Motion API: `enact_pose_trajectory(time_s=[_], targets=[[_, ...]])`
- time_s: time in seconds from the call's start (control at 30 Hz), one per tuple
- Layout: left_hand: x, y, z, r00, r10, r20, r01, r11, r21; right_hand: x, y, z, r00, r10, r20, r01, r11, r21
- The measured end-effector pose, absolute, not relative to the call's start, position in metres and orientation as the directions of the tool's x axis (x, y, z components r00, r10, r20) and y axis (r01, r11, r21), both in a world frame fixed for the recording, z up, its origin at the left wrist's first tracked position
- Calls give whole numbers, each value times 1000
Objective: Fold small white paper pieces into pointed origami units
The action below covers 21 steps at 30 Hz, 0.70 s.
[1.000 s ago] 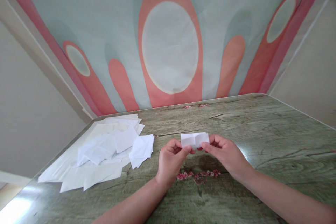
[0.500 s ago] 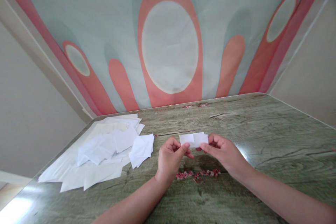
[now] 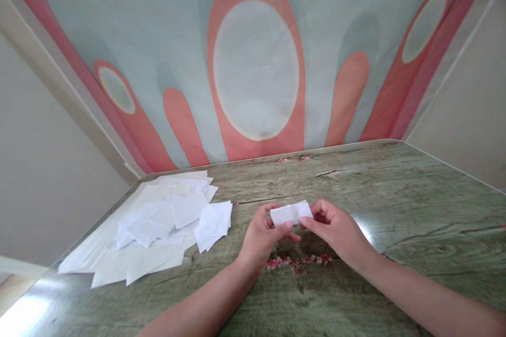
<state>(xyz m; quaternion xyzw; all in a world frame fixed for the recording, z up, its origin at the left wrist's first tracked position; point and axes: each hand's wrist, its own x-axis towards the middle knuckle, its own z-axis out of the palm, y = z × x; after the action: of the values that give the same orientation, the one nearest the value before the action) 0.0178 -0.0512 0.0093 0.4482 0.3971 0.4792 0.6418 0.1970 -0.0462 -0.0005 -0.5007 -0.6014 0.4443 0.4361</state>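
Note:
A small folded white paper (image 3: 291, 214) is held up between my two hands, a little above the table. My left hand (image 3: 264, 231) grips its left end, with the thumb along the lower edge and fingers behind. At the right end, my right hand (image 3: 330, 224) pinches the paper between thumb and curled fingers. The paper is a narrow strip, slightly tilted, its right side higher. To the left of my left hand lies a small stack of folded white papers (image 3: 214, 224) on the table.
A spread pile of white paper sheets (image 3: 154, 263) covers the left part of the wood-patterned table (image 3: 395, 210). Printed pink flowers (image 3: 300, 261) decorate the tabletop below my hands. Behind the table's far edge rises a grey-green and coral patterned backdrop (image 3: 255, 147).
The folded paper has tilted, and its overlapping layers look more even. My left hand has shifted slightly right, its thumb moving along the lower edge. My right hand stays nearly in place.

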Motion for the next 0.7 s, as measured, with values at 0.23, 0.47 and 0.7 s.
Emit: enact_pose_trajectory(time_s=[0.23, 0.47, 0.7], targets=[[21, -53, 7, 230, 966, -117, -148, 153, 977, 192, -47, -3, -186, 980, 75, 62, 88, -994], [19, -52, 7, 236, 963, -127, -131, 161, 978, 199, -42, -1, -254, 967, -31, 236, 30, -971], [10, -44, 4, 170, 970, -172, -136, 196, 971, 201, -40, -6, -210, 978, -21, 227, 28, -973]])
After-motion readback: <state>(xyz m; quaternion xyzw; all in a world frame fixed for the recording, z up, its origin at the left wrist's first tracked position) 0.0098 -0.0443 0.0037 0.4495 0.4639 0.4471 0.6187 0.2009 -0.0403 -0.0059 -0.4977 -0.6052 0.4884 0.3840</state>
